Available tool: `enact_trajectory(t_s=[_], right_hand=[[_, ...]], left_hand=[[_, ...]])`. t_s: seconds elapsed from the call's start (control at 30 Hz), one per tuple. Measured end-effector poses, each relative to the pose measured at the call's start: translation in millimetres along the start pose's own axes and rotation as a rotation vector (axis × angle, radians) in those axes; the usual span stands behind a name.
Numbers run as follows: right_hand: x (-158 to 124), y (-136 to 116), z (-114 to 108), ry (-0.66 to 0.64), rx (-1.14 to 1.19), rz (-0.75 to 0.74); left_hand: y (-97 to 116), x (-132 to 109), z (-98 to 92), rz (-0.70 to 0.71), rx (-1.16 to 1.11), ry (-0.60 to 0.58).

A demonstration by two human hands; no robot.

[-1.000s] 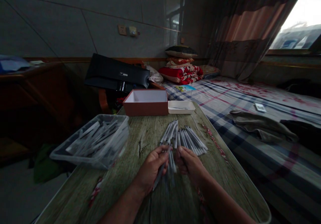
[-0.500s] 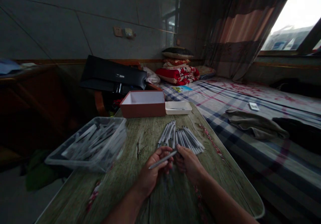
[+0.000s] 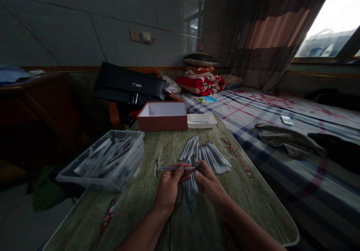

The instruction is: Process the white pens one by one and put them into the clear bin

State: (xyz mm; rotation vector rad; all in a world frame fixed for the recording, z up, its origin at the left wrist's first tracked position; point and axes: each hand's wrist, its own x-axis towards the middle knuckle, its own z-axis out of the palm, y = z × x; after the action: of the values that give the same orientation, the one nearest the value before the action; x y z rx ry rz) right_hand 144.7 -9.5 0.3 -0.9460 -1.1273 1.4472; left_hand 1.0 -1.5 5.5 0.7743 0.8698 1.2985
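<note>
Between my two hands a slim grey pen (image 3: 168,168) is held level above the table. My left hand (image 3: 170,185) is closed round its middle, with one end sticking out to the left. My right hand (image 3: 208,179) pinches the pen's other end, and its fingertips hide that end. Just beyond my hands, several similar pens (image 3: 213,158) lie fanned out side by side on the wood-patterned table (image 3: 157,146). Another bunch of pens (image 3: 189,148) lies to their left, partly behind my fingers. More pens show blurred beneath my hands.
On the left stands a clear plastic bin (image 3: 132,168) with many pens and white pieces inside. At the table's far end are a reddish-brown box (image 3: 163,124) and a small white tray (image 3: 201,125) holding a thin item. A bed (image 3: 270,179) runs along the right.
The pen has swung from a slant to level, its left end rising. Both hands still hold it. The whole view has shifted slightly to the right.
</note>
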Motion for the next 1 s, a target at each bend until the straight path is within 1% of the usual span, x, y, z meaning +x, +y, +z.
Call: enact_trajectory(t_s=[0.07,0.13,0.23,0.3,0.43,0.5,0.6,0.7,0.77,0.87,0.93,1.0], right_hand=[[0.9,-1.8,-1.1,0.029,0.009,0.035],[3.4,-3.0,-3.1,0.070,-0.044,0.074],[7.1,-4.3,-6.2,0.050,-0.135,0.109],[7.5,-5.6,-6.9,0.017,-0.114,0.112],[4.8,-9.9,-5.3,-0.029,0.044,0.084],[4.4,-10.5,-4.6,-0.027,0.084,0.087],[6.0,-8.1,-4.6,0.019,-0.011,0.108],[7.5,-5.3,-5.0,-0.007,-0.089,0.121],[6.9,-5.3,-4.5,-0.041,-0.045,0.103],[5.0,-6.9,-3.0,-0.039,0.059,0.061],[4.8,-7.3,-2.8,-0.007,0.071,0.078],[5.7,-6.7,-3.7,0.015,0.023,0.129]], left_hand=[[0.9,0.0,0.7,-0.006,-0.001,-0.001],[1.6,-1.0,2.1,-0.011,0.007,-0.015],[1.7,-2.9,3.6,-0.013,0.020,-0.025],[1.3,-3.0,3.3,-0.014,0.017,-0.017],[0.1,-0.4,1.0,-0.012,0.005,0.008],[-0.2,0.2,0.3,-0.009,0.007,0.006],[0.1,-1.1,0.2,0.006,0.035,-0.014],[0.8,-2.7,0.5,0.025,0.060,-0.021],[1.3,-2.5,0.4,0.033,0.057,-0.017],[2.2,-1.2,0.2,0.042,0.052,-0.014],[2.8,-0.9,0.5,0.046,0.060,-0.014],[3.4,-1.2,0.9,0.051,0.070,-0.017]])
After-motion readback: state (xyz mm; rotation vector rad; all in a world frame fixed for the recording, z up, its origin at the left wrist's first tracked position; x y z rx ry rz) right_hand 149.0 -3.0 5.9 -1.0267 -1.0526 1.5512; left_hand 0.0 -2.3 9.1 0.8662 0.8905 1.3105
